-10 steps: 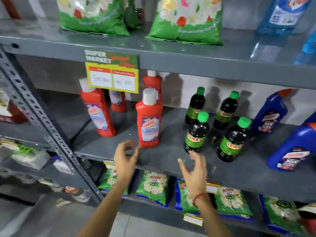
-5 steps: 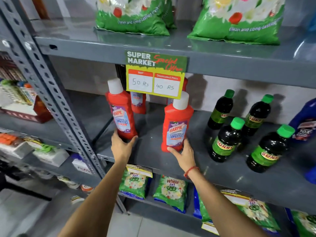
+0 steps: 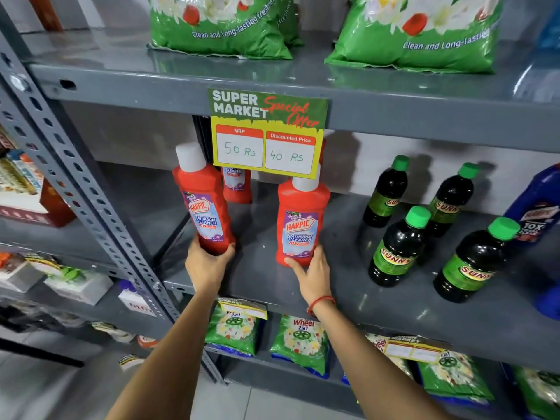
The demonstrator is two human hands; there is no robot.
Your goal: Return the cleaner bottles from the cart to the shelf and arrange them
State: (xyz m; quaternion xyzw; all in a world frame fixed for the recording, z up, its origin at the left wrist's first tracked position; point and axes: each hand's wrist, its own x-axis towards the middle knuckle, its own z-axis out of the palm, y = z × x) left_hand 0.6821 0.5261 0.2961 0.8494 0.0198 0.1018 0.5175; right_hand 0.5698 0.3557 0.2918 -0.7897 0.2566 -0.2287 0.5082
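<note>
Two red Harpic cleaner bottles with white caps stand near the front of the grey middle shelf (image 3: pixel 272 277). My left hand (image 3: pixel 209 265) grips the base of the left red bottle (image 3: pixel 201 201), which tilts a little to the left. My right hand (image 3: pixel 312 274) wraps the bottom of the right red bottle (image 3: pixel 301 219), which stands upright. Behind them a third red bottle (image 3: pixel 238 186) sits at the back, partly hidden by the price sign. The cart is out of view.
A Super Market price sign (image 3: pixel 268 134) hangs from the upper shelf edge above the red bottles. Several dark green-capped Sunny bottles (image 3: pixel 400 247) stand to the right, then a blue bottle (image 3: pixel 536 207). Green detergent bags fill the shelves above and below. A perforated steel upright (image 3: pixel 75 189) stands left.
Both hands were empty and apart below the shelf edge; they rose to the two front red bottles and now grip their bases. My view has moved closer and leftward.
</note>
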